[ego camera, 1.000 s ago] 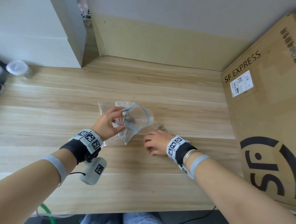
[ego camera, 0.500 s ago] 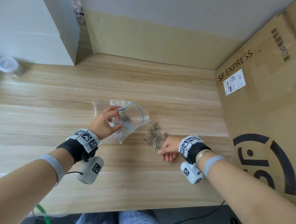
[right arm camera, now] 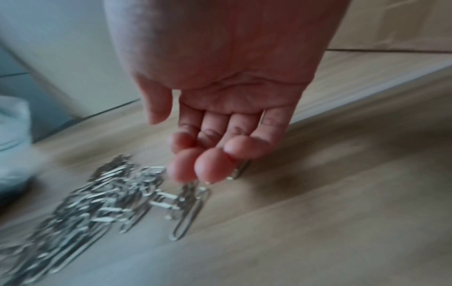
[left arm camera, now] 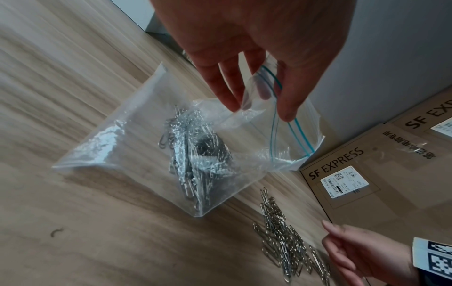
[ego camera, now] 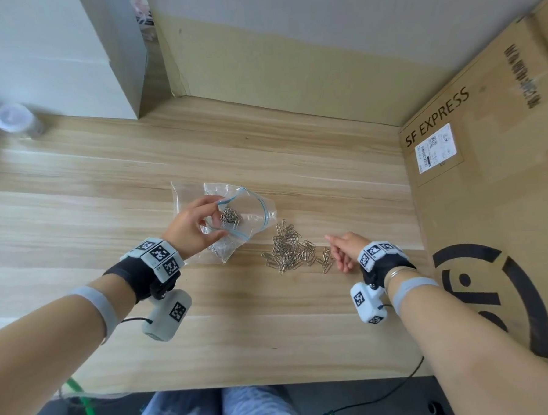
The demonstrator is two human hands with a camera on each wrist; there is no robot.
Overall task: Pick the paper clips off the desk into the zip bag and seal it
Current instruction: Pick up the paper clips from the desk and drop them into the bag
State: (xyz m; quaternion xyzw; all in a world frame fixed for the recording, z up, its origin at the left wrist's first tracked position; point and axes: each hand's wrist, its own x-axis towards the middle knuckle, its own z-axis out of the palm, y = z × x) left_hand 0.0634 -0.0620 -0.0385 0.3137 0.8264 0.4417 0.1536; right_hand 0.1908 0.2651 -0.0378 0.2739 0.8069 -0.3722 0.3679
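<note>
Two fingers and the thumb of the left hand (ego camera: pixel 189 228) pinch the zip bag (ego camera: pixel 235 215) open at its mouth; beside the bag, loose paper clips (ego camera: pixel 295 252) lie on the desk (ego camera: pixel 272 328), the right hand (ego camera: pixel 343 251) hovering empty, fingers loosely curled.

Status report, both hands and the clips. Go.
Left hand pinches zip bag mouth open, some clips inside. Right hand empty, beside clip pile on desk. Nothing in the way.

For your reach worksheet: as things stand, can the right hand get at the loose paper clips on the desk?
Probably yes. The right hand sits empty beside the paper clips on the desk, with nothing between them.
</note>
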